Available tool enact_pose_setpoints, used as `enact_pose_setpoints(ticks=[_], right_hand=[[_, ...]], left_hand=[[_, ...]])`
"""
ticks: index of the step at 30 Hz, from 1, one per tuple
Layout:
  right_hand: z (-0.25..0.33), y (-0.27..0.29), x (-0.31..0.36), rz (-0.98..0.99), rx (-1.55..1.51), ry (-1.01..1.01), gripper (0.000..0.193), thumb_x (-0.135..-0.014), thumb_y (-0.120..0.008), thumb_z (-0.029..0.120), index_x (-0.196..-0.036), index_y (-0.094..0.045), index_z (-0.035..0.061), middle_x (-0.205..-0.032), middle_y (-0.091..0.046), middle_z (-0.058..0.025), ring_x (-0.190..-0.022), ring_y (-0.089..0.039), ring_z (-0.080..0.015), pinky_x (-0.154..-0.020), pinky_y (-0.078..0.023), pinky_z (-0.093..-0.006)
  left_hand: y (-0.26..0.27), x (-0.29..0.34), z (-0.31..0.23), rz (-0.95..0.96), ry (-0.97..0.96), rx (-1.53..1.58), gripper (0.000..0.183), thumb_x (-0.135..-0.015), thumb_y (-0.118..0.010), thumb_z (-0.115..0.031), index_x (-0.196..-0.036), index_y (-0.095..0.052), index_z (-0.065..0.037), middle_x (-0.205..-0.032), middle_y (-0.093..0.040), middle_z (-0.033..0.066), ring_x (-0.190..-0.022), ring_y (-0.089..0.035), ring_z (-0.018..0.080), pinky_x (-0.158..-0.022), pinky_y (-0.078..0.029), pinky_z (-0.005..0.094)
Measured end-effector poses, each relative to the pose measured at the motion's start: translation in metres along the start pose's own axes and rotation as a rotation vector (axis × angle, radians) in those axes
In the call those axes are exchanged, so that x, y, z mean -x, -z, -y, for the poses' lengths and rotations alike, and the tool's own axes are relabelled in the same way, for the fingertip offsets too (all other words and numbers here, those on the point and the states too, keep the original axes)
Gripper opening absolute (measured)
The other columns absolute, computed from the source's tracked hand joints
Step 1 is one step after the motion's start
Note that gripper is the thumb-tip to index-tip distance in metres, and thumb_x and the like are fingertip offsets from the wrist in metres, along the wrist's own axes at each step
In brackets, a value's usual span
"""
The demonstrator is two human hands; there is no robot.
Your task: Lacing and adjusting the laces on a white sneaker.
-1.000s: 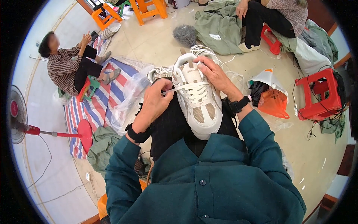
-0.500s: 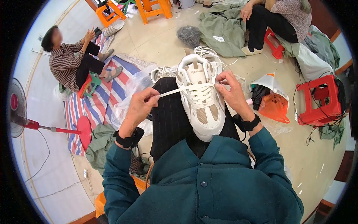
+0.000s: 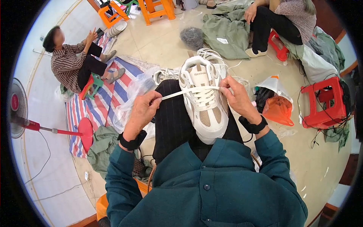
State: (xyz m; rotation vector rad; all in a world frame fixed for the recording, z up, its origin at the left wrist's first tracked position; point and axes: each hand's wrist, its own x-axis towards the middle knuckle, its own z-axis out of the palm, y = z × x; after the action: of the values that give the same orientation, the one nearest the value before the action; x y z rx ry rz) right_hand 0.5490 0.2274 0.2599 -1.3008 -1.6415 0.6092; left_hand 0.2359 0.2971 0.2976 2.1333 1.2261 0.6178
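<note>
A white and beige sneaker [image 3: 205, 102] rests on my lap, toe toward me. Its white shoelace [image 3: 177, 92] is partly threaded, and a flat length of it stretches across the tongue. My left hand [image 3: 143, 109] is closed in a pinch on the lace, left of the shoe and apart from it. At the shoe's right side, my right hand [image 3: 236, 96] pinches the lace close to the eyelets. Beyond my knees lie another sneaker [image 3: 165, 75] and a bundle of loose white laces [image 3: 212, 55], both partly hidden.
A seated person [image 3: 70, 60] is on the left by a striped sheet [image 3: 113, 94]; another person [image 3: 278, 22] sits at the far right. A standing fan [image 3: 17, 108], a red stool [image 3: 323, 102], an orange bag [image 3: 278, 110] and green cloth [image 3: 225, 34] surround me.
My right hand has turned slightly and now draws the lace straight across the tongue. My left hand keeps its pinch almost in place. The shoe has barely moved.
</note>
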Motion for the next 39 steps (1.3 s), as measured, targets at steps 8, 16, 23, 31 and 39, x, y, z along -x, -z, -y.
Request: enact_pose_setpoints(ticks=[8, 16, 23, 31, 39], right_hand=[[0.005, -0.005, -0.001, 0.024, 0.021, 0.099, 0.011, -0.085, -0.057, 0.009, -0.086, -0.05, -0.0001, -0.078, -0.055, -0.013, -0.071, -0.056, -0.0258, -0.064, -0.045, -0.0338], [-0.006, 0.003, -0.001, 0.025, 0.033, -0.064, 0.011, -0.084, -0.057, 0.006, -0.087, -0.048, 0.0005, -0.071, -0.052, -0.0101, -0.065, -0.051, -0.0226, -0.063, -0.043, -0.0323], [-0.012, 0.016, 0.0, -0.04, 0.243, 0.078, 0.011, -0.086, -0.056, 0.009, -0.088, -0.047, 0.0028, -0.071, -0.054, -0.0147, -0.066, -0.054, -0.0332, -0.059, -0.041, -0.0406], [-0.014, 0.017, 0.003, -0.019, 0.188, 0.0, 0.011, -0.085, -0.057, 0.008, -0.089, -0.049, 0.0021, -0.072, -0.056, -0.0148, -0.068, -0.056, -0.0321, -0.06, -0.042, -0.0386], [-0.017, 0.027, 0.007, -0.077, 0.159, -0.045, 0.011, -0.083, -0.059, 0.009, -0.09, -0.055, 0.0011, -0.08, -0.06, -0.0148, -0.077, -0.059, -0.031, -0.068, -0.045, -0.0368]], left_hand=[[-0.007, 0.002, 0.008, -0.005, -0.019, -0.022, 0.007, -0.086, -0.058, -0.006, -0.088, -0.06, 0.0, -0.06, -0.055, 0.004, -0.057, -0.052, 0.0104, -0.054, -0.042, 0.0264], [-0.014, 0.002, 0.012, -0.066, -0.001, -0.096, 0.006, -0.082, -0.059, -0.008, -0.085, -0.06, -0.004, -0.061, -0.055, 0.0151, -0.056, -0.057, 0.0284, -0.055, -0.044, 0.036], [-0.015, 0.002, 0.009, -0.072, -0.071, -0.167, 0.005, -0.082, -0.057, -0.007, -0.085, -0.058, -0.004, -0.065, -0.057, 0.0202, -0.064, -0.059, 0.0375, -0.059, -0.045, 0.0417], [-0.014, 0.002, 0.008, -0.064, -0.074, -0.185, 0.006, -0.082, -0.056, -0.008, -0.087, -0.058, -0.004, -0.065, -0.057, 0.0204, -0.064, -0.059, 0.0376, -0.059, -0.045, 0.0422], [0.005, 0.018, 0.042, -0.09, -0.057, -0.187, 0.009, -0.084, -0.054, -0.007, -0.088, -0.059, -0.001, -0.058, -0.056, 0.0097, -0.052, -0.055, 0.0187, -0.053, -0.043, 0.031]])
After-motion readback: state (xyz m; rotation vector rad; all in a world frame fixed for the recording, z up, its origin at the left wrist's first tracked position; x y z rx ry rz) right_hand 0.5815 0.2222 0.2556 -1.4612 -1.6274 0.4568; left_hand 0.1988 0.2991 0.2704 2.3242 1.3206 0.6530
